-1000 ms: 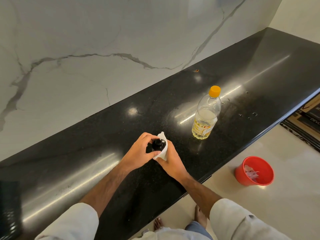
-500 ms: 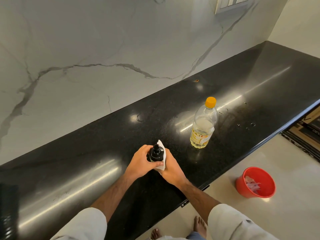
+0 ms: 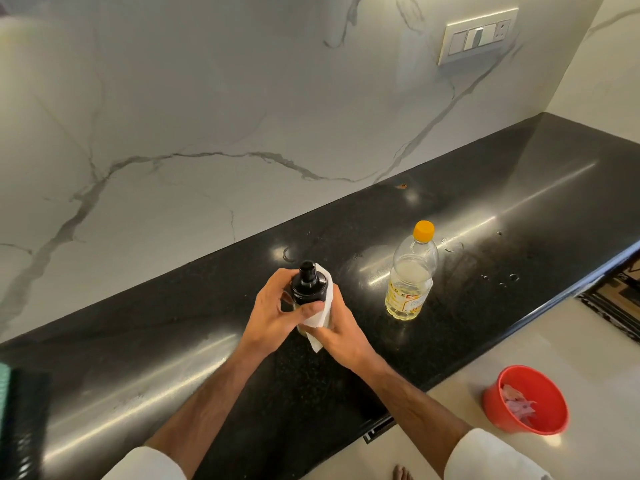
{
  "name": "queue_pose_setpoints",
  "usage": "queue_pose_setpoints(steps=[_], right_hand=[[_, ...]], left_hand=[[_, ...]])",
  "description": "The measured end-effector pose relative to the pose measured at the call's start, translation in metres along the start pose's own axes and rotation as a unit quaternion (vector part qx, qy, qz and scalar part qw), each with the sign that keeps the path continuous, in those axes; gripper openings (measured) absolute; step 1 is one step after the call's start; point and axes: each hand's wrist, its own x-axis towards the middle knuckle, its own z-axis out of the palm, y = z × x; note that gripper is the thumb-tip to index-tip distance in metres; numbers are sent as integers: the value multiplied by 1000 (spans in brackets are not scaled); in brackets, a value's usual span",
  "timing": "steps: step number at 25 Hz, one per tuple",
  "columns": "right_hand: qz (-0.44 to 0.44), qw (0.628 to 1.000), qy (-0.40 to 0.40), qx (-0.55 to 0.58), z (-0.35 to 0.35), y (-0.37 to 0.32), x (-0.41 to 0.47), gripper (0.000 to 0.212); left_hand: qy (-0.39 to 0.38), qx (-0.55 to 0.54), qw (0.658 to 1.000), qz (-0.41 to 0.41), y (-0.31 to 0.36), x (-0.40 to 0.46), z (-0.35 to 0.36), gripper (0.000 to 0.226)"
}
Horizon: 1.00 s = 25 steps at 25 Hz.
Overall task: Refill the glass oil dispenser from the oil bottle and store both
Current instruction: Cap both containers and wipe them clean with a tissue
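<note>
Nearest, at the 5 o'clock corner, a red plastic bowl (image 3: 526,400) sits on the pale floor (image 3: 467,441) with crumpled pinkish scraps inside, and a bare toe shows at 6 o'clock below the white sleeves (image 3: 491,455). A dark object with a green edge (image 3: 14,410) lies at 8 o'clock on the black polished bench (image 3: 173,358). At the middle of the view both forearms meet over the bench: the left hand (image 3: 277,313) curls its fingers and thumb round the glass oil dispenser (image 3: 308,289), just under its black pump cap, and the right hand (image 3: 341,336) pinches a white tissue (image 3: 320,318) against the dispenser's right side and lower body. The hands and tissue hide most of the glass; whether its base rests on the bench cannot be told. The dispenser stands roughly upright, long axis vertical, cap towards 12 o'clock. Near it at 3 o'clock, apart from the hands, the oil bottle (image 3: 412,271) stands upright on the bench with its yellow cap on, pale oil filling the lower part. A few droplets (image 3: 509,277) dot the bench further towards 3 o'clock. Beyond, the white veined marble wall (image 3: 207,98) rises behind the bench, with a switch plate (image 3: 479,36) at 1 o'clock.
</note>
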Motion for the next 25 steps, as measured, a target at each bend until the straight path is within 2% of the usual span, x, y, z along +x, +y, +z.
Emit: queue_pose_setpoints(steps=[5,9,11,13,15,19,20,21,25], right_hand=[[13,999,-52,8,-17,-31,17,74],[-22,999,44,-19,-10,-53,12,93],[-58,991,96,-76,-12,-66,11,94],[-87,985,107,-99,-17,-79,14,92],[-87,991,81,-61,-26,-88,21,88],[-59,997,-54,1,-54,-98,39,78],[-59,996,-63,-1,-57,-100,41,78],[-58,997,-50,-3,-55,-102,40,78],[-95,990,108,2,-30,-103,28,92]], left_hand=[[-20,-63,997,-43,21,12,-17,53],[31,-44,998,-10,48,14,-8,46],[57,-9,998,20,62,16,-1,43],[69,9,997,40,73,20,0,43],[60,-2,998,32,83,27,-6,46],[-5,-46,999,25,88,37,-18,58],[-9,-52,998,26,90,39,-19,59],[-3,-51,998,33,92,40,-19,60],[73,-9,994,81,101,40,-6,54]])
